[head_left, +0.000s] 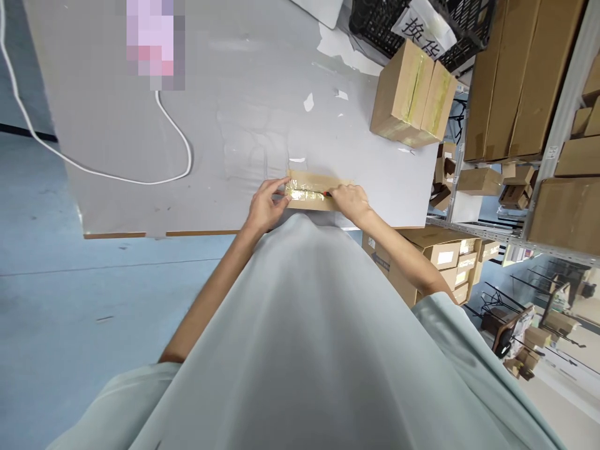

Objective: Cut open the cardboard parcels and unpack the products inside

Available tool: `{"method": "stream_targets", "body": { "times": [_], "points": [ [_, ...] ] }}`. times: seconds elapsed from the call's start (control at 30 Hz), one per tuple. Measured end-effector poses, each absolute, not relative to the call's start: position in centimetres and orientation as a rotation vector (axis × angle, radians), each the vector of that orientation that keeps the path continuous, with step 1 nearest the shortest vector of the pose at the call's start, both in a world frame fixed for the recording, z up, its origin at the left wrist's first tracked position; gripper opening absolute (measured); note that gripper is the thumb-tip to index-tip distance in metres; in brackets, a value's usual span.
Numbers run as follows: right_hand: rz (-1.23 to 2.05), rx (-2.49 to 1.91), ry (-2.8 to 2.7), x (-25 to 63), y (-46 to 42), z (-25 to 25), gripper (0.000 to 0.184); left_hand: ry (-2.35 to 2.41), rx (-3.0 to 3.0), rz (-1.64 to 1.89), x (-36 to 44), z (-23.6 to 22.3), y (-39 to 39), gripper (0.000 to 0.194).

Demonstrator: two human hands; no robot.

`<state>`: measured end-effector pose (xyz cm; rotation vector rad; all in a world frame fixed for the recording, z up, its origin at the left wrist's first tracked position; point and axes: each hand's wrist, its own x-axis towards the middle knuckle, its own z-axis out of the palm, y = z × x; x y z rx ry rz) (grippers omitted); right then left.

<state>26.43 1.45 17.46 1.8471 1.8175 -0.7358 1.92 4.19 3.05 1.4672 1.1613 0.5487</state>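
Observation:
A small cardboard box (pixel 307 204) with shiny clear tape along its middle lies at the table's near edge, in front of my body. My left hand (pixel 267 203) grips its left end, thumb and fingers spaced along that side. Over the right end, my right hand (pixel 350 201) is closed around a slim tool with a red part (pixel 327 194), which looks like a box cutter. A thin dark line runs from it leftward along the taped seam. Most of the tool is hidden by my fingers.
Two taped cardboard boxes (pixel 407 94) stand at the table's right, beside a black crate (pixel 384 25) with a paper sign. A white cable (pixel 140 182) loops across the left from a blurred-out object (pixel 150 37). Shelves with cartons (pixel 567 212) rise on the right.

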Motion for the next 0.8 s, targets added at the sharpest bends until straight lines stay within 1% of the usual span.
{"method": "stream_targets", "body": {
  "times": [0.13, 0.3, 0.43, 0.5, 0.53, 0.67, 0.73, 0.8],
  "points": [
    [-0.659, 1.855, 1.65, 31.9, -1.4, 19.1, 0.033, 1.184, 1.469, 0.567, 2.2, 2.9, 4.0, 0.058],
    [-0.687, 1.978, 1.588, 37.0, -4.1, 19.8, 0.026, 1.207, 1.47, 0.54, 2.9, 2.9, 3.6, 0.055],
    [-0.837, 2.134, 1.669, 41.0, -6.0, 19.4, 0.021, 1.297, 1.401, 0.557, 1.9, 1.9, 3.6, 0.058],
    [-1.041, 2.328, 1.625, 42.4, -7.0, 18.0, 0.015, 1.371, 1.349, 0.577, 0.6, 1.1, 4.0, 0.059],
    [-1.19, 2.463, 1.553, 42.5, -7.3, 16.8, 0.018, 1.41, 1.327, 0.584, -0.1, 0.7, 4.3, 0.059],
    [-1.871, 2.949, 0.982, 38.2, -7.3, 10.6, 0.05, 1.537, 1.317, 0.561, -3.0, -0.8, 5.7, 0.056],
    [-2.111, 2.98, 0.786, 34.5, -6.7, 8.3, 0.057, 1.572, 1.328, 0.527, -3.9, -1.1, 6.1, 0.056],
    [-2.288, 2.939, 0.752, 31.4, -6.1, 7.4, 0.059, 1.587, 1.328, 0.5, -4.1, -1.2, 6.3, 0.055]
  ]
}}
